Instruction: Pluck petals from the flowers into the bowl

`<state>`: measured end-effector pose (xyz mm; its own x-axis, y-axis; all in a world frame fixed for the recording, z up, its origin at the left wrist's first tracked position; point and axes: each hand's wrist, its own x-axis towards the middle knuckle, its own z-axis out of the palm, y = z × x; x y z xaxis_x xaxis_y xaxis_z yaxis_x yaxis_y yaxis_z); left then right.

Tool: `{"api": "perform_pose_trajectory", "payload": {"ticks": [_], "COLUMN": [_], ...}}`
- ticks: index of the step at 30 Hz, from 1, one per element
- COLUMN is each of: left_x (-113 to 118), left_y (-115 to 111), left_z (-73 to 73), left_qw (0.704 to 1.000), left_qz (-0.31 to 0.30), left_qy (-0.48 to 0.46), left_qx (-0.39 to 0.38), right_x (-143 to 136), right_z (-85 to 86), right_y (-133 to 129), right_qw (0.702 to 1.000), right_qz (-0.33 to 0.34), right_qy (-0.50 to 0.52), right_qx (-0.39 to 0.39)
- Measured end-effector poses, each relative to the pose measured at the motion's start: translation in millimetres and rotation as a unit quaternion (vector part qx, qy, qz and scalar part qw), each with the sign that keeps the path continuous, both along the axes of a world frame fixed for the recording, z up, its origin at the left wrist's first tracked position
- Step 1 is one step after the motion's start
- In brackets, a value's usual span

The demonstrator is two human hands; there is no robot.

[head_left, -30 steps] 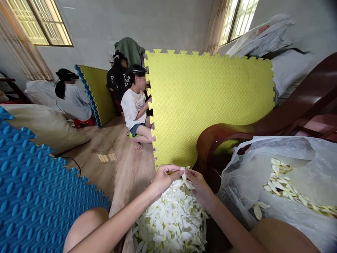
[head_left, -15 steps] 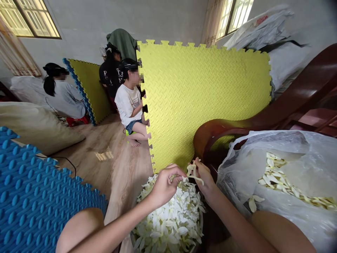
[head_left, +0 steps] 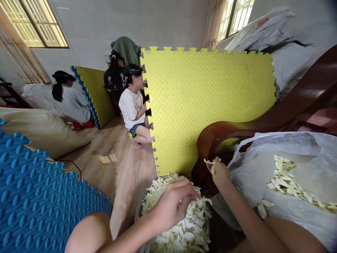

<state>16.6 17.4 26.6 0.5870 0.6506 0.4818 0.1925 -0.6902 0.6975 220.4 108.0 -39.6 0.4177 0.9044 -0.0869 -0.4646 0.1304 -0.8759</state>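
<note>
And here come a bare left hand (head_left: 177, 203) and a bare right hand (head_left: 220, 173), narrow wrists (head_left: 226, 184) running into slim, uncovered forearms (head_left: 243, 211), plus two bare legs, the left knee (head_left: 88, 230) smoothly rounded.

A yellow foam mat (head_left: 210, 88) stands upright towards two o'clock, partly behind a curved wooden armrest (head_left: 295, 102) at three. A blue foam mat (head_left: 47, 200) shows at eight, a bulging pale sack (head_left: 42, 130) at nine, a seated person in a white T-shirt (head_left: 130, 109) near ten, a barred window (head_left: 39, 26) at ten
</note>
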Motion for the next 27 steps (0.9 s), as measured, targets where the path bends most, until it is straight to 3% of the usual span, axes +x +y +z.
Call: {"api": "perform_pose_trajectory", "payload": {"ticks": [3,5,9,11,17,22,27], "left_x": [-18.7,-31.0,-44.6,-43.5,-24.4,-15.8,-17.2], "left_y": [13.6,28.2,42.7,41.3,34.5,35.2,40.3], "left_z": [1.1,-1.6,-4.7,-4.3,-8.3,-9.4,-7.1], "left_qw": [0.990,0.968,0.942,0.934,0.904,0.886,0.884], "left_qz": [0.086,0.137,0.180,0.190,0.183,0.166,0.174], "left_qy": [-0.019,-0.072,-0.121,-0.133,-0.178,-0.202,-0.196], "left_qx": [-0.109,-0.200,-0.257,-0.271,-0.345,-0.384,-0.386], "right_x": [-7.6,-17.7,-31.7,-36.6,-55.4,-58.8,-56.9], "right_z": [17.4,27.1,37.9,38.6,33.1,29.6,30.4], "right_y": [-8.3,-19.6,-43.0,-51.1,-64.0,-66.1,-66.2], "right_qw": [0.995,0.980,0.911,0.892,0.886,0.916,0.940], "right_qz": [0.091,0.182,0.333,0.334,0.311,0.274,0.289], "right_qy": [-0.048,-0.085,-0.235,-0.288,-0.326,-0.274,-0.173], "right_qx": [0.004,0.004,0.062,0.098,0.111,0.100,0.053]}}
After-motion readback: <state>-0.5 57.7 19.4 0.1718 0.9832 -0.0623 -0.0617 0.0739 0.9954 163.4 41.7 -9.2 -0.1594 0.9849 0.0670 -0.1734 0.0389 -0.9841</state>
